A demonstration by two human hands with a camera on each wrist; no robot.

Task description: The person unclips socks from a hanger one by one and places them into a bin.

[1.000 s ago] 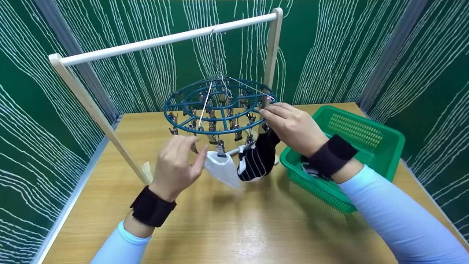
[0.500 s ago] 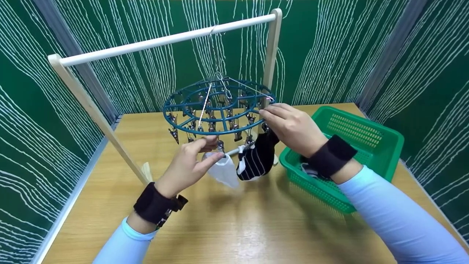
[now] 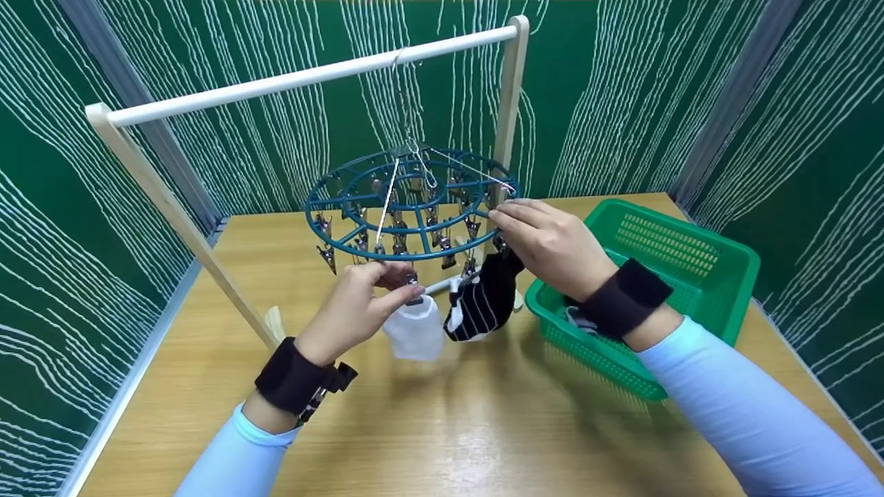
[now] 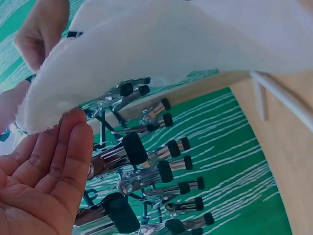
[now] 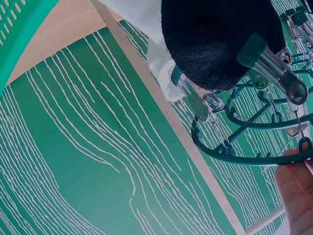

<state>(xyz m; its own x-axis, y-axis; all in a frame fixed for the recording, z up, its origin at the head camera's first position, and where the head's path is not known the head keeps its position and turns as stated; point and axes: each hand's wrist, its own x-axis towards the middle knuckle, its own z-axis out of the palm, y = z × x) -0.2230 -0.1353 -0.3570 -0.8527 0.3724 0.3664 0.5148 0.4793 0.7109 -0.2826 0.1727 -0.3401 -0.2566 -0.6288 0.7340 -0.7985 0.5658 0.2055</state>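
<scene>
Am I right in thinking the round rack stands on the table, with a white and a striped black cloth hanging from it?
Not quite: the head view shows the round rack hanging from the white bar, above the table, with the white cloth and striped black cloth hanging from it.

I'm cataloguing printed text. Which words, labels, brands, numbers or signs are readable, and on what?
None: no readable text shows on the white cloth, the black striped cloth, the round hanger or the green basket.
Any tiny marks on the metal clips would be too small to read.
</scene>
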